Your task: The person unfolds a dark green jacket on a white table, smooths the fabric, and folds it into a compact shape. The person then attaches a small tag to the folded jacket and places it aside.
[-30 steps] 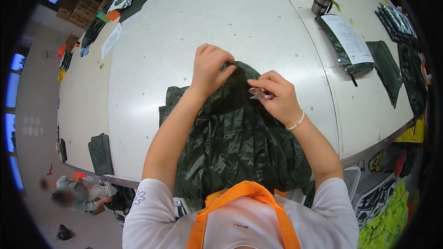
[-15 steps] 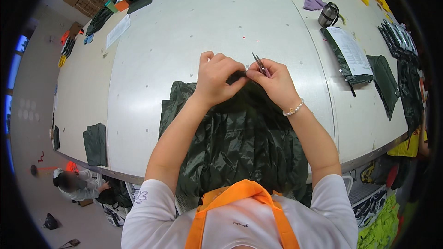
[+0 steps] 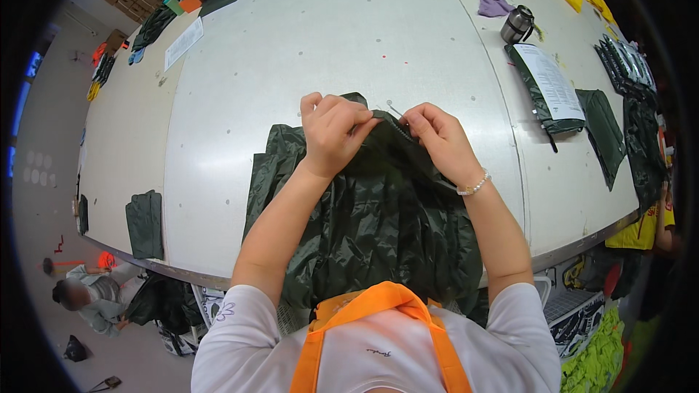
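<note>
Two hands work close together at the far edge of a dark green shiny garment (image 3: pixel 371 211) that lies spread on the white counter (image 3: pixel 306 51). It reaches from the hands back to the person's body and hangs a little over the near edge. The left hand (image 3: pixel 335 131) is curled shut and pinches a fold of the cloth. The right hand (image 3: pixel 437 138) is also closed, and it holds a small thin metal tool (image 3: pixel 395 110), maybe little snips or tweezers; it is too small to tell which. The tip pokes out between the two hands, just beside the left fingers.

The tool looks sharp, and the cloth looks thin and slippery. I think a slip could poke a hole in the cloth or nick a left fingertip, because the fingers sit so close to the tip. If the pinch goes loose, the fold could slide away and the tool could bite the wrong spot.

Well off to the right of the hands sit a metal cup (image 3: pixel 515 25), a paper sheet (image 3: pixel 551 80) on a dark bag, and more folded green pieces (image 3: pixel 604 127).
</note>
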The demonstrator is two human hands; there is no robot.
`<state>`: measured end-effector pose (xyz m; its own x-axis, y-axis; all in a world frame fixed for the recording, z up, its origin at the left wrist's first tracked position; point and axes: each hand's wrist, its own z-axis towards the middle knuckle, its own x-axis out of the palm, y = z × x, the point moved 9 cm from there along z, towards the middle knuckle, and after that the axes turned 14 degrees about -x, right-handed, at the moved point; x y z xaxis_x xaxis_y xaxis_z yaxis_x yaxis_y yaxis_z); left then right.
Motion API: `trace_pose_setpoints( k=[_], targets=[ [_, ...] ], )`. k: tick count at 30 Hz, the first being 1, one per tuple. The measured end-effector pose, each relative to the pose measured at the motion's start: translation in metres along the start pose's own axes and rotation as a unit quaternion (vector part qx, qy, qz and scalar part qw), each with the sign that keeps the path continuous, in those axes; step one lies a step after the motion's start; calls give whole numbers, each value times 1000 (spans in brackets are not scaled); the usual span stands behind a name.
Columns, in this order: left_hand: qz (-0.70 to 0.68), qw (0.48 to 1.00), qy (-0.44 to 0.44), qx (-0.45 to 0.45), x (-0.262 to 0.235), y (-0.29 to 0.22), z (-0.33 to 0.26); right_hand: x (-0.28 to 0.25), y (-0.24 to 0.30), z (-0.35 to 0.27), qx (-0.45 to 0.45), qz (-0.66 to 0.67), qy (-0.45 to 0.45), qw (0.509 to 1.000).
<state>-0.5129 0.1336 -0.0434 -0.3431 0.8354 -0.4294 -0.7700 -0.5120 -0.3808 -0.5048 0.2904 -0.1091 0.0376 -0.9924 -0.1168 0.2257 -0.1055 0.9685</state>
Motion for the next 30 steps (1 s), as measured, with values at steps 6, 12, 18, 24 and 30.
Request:
trace_pose_setpoints(
  k=[6, 12, 18, 24, 30],
  targets=[
    [8, 1000, -14, 1, -6, 1, -4, 8, 6, 1, -26, -5, 6, 1000],
    [12, 1000, 2, 1, -7, 0, -3, 9, 21, 6, -67, -68, 7, 995],
    [8, 1000, 15, 17, -8, -5, 1, 0, 22, 11, -55, -109, 46, 991],
    [16, 999, 33, 39, -6, -6, 2, 2, 45, 20, -51, -181, 134, 973],
    [26, 998, 30, 40, -8, -7, 2, 0, 47, 22, -65, -196, 130, 970]
  ],
)
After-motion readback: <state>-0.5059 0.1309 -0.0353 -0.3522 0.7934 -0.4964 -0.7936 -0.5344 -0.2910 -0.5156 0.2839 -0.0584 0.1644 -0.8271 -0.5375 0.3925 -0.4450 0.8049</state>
